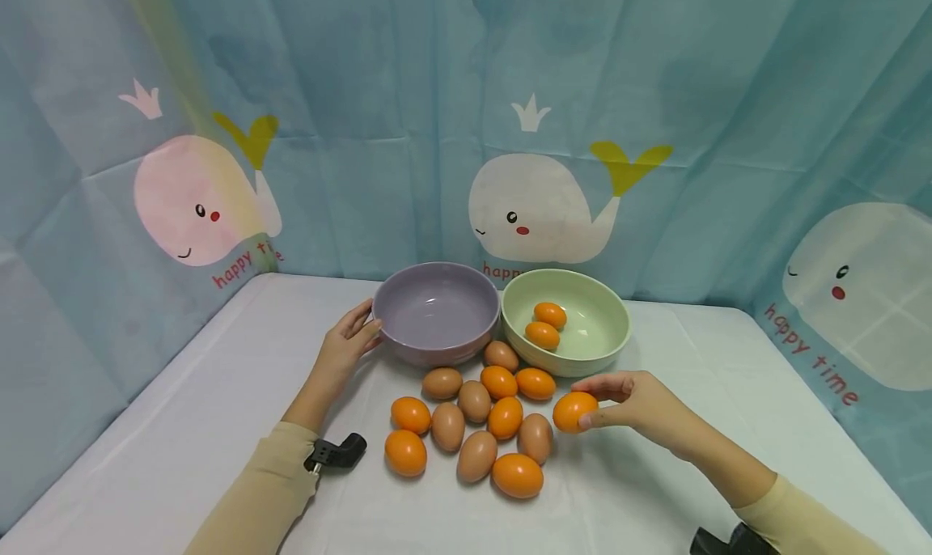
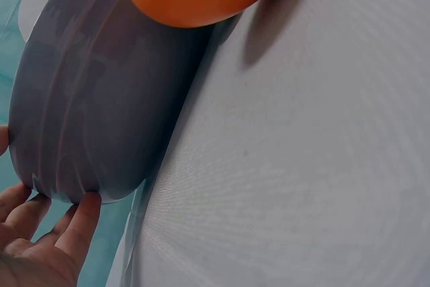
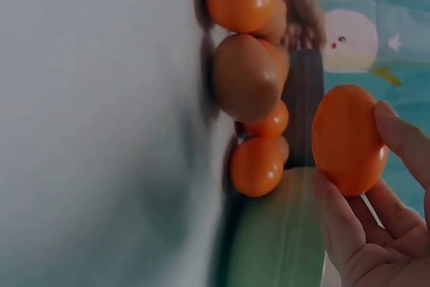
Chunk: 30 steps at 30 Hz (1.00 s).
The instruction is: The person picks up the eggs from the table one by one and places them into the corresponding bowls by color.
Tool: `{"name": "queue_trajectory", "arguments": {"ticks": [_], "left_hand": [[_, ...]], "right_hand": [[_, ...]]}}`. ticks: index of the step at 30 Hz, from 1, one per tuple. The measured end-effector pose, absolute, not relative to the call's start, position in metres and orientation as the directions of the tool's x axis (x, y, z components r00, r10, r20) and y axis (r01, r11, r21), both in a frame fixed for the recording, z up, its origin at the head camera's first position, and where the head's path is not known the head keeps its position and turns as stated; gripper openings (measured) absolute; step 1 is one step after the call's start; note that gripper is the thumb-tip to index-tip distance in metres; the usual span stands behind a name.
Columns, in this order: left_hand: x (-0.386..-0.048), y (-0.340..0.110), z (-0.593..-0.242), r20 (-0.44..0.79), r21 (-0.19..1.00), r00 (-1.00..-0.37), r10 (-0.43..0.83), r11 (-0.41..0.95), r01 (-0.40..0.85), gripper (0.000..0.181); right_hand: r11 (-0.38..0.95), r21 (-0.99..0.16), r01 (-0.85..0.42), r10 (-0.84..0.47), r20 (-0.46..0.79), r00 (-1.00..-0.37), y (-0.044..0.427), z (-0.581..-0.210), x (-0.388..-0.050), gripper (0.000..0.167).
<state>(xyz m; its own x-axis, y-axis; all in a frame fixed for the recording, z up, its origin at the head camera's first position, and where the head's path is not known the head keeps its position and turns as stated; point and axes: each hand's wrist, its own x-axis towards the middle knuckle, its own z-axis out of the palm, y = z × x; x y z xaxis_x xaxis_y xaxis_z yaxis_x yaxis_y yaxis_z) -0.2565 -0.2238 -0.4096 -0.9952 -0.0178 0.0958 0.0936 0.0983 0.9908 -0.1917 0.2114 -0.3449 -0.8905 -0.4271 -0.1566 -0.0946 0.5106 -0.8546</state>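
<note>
My right hand (image 1: 641,409) pinches an orange egg (image 1: 575,412) between thumb and fingers, just right of the other eggs; in the right wrist view the hand (image 3: 383,233) has the orange egg (image 3: 349,140) at its fingertips. The fingertips of my left hand (image 1: 344,353) touch the left side of the purple bowl (image 1: 437,308), which holds nothing. In the left wrist view the hand's (image 2: 50,240) fingers rest straight against the bowl's wall (image 2: 101,99). Two orange eggs (image 1: 542,335) lie inside the green bowl (image 1: 597,328), beside the purple one.
Several brown eggs (image 1: 447,425) and orange eggs (image 1: 518,476) lie mixed on the white table (image 1: 619,498) in front of the bowls. Behind the table hangs a blue curtain (image 1: 364,199) with whale prints.
</note>
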Motion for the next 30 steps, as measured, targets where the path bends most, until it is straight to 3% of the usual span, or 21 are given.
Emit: {"name": "queue_trajectory", "arguments": {"ticks": [30], "left_hand": [[-0.257,-0.225,-0.411,0.105,0.991,-0.994,-0.008,0.089,0.104,0.065]], "right_hand": [[0.456,-0.886,-0.08,-0.284,-0.06,-0.957,0.186,-0.313,-0.255,0.055]]}}
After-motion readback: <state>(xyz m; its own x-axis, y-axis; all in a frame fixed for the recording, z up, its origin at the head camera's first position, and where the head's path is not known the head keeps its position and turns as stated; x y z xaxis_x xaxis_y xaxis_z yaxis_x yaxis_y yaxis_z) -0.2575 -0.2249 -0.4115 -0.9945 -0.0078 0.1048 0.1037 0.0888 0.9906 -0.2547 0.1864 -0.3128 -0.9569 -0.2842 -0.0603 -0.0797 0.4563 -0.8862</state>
